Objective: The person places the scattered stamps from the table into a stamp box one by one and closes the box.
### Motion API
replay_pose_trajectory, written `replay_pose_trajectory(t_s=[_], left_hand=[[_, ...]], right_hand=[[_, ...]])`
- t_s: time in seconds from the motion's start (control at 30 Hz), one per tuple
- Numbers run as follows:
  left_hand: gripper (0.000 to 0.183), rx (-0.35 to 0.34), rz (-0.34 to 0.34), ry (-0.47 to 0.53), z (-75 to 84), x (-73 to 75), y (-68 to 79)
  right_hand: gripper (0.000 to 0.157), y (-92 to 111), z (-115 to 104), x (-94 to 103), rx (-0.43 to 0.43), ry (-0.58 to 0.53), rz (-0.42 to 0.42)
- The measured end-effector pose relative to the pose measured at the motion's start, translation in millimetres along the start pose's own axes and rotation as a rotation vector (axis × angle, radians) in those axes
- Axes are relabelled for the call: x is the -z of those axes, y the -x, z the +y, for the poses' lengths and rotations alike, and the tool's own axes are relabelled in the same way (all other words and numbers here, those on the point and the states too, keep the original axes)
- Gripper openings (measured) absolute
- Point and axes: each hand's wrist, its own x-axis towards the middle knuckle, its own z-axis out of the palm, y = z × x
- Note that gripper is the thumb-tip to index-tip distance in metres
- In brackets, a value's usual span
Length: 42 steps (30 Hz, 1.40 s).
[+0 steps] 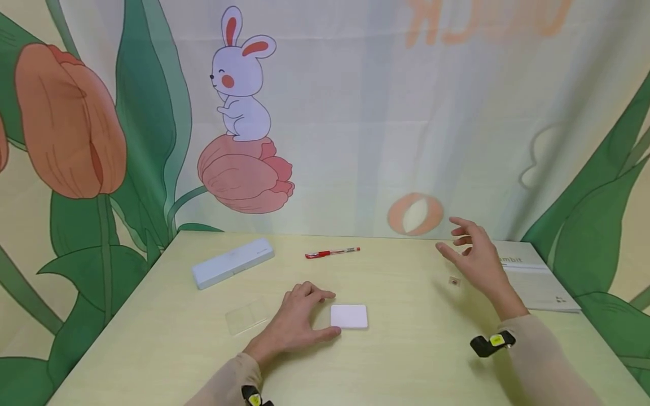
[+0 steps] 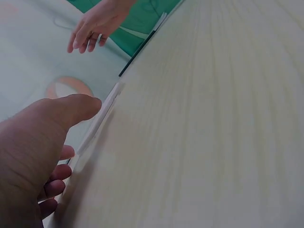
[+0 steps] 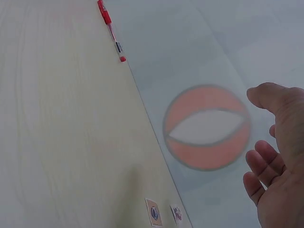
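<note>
My left hand [image 1: 299,318] rests beside a thin white rounded rectangular slab [image 1: 349,317], thumb and index finger spread at its left side. In the left wrist view the slab [image 2: 99,116] shows edge-on past the thumb. My right hand [image 1: 474,259] hovers at the right with loosely bent fingers and holds nothing. Near it on the table lies a small brown-and-white picture piece [image 1: 454,281]. The right wrist view shows two small picture pieces [image 3: 153,212] at its bottom, left of the hand [image 3: 280,156].
A clear plastic piece [image 1: 247,316] lies left of my left hand. Behind it are a pale blue pencil case [image 1: 233,263] and a red pen [image 1: 332,253]. A white notebook [image 1: 540,282] lies at the right, partly behind my right hand. A printed curtain [image 1: 345,141] hangs along the back edge.
</note>
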Motion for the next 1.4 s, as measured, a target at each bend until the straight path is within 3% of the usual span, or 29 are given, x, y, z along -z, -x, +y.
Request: replay_pose_trajectory(t_s=[0.47,0.7,0.83,1.07,1.4], left_hand=[[0.062,-0.012,-0.002,-0.055,2.7,-5.5,-1.2],[0.058,-0.025,0.001,-0.068,2.0,-6.2,-0.6],[0.056,-0.026,-0.002,-0.070,1.2,-6.2,-0.1],[0.057,-0.024,-0.004,-0.050,0.5,-5.4,0.3],[0.057,-0.035,-0.013,-0.044,-0.5,-4.8,0.9]], right_hand=[[0.083,-23.7,38.0,8.0,-0.113,-0.015,-0.058],[0.090,-23.3,62.1,4.2,-0.221,-0.027,-0.227],[0.087,-22.0,74.2,1.9,-0.270,-0.009,-0.295],[0.077,-18.6,93.6,-2.8,-0.288,0.060,-0.307],[0.071,-23.5,102.0,-2.9,-0.267,0.165,-0.323]])
